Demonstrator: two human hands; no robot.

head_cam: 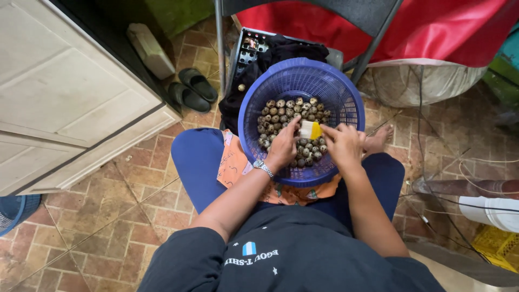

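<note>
A round blue perforated plastic basket sits in the middle of the frame on the person's lap, resting on an orange patterned cloth spread over dark blue trousers. Its bottom is covered with small brown-speckled quail eggs.

The left hand, with a silver metal wristwatch on the wrist, reaches into the basket from the lower centre; its fingers are curled down among the eggs, though whether the grip has closed on one I cannot tell. The right hand is beside it, just to the right, its grip pinched on a small yellow-handled brush with pale bristles held over the eggs.

The floor is worn reddish-brown tile with pale joints, filling the lower left. At the upper left stands a cream panelled cabinet, and near its corner lies a pair of dark green rubber sandals. Behind the basket, at upper centre, a black cloth lies over a dark crate, under the grey metal legs of a folding chair. A red sheet covers something bulky at the upper right. Thin cables run across the tiles on the right, a white plastic bucket sits at the right edge with a yellow plastic crate below it, and a bare foot shows just right of the basket.
</note>
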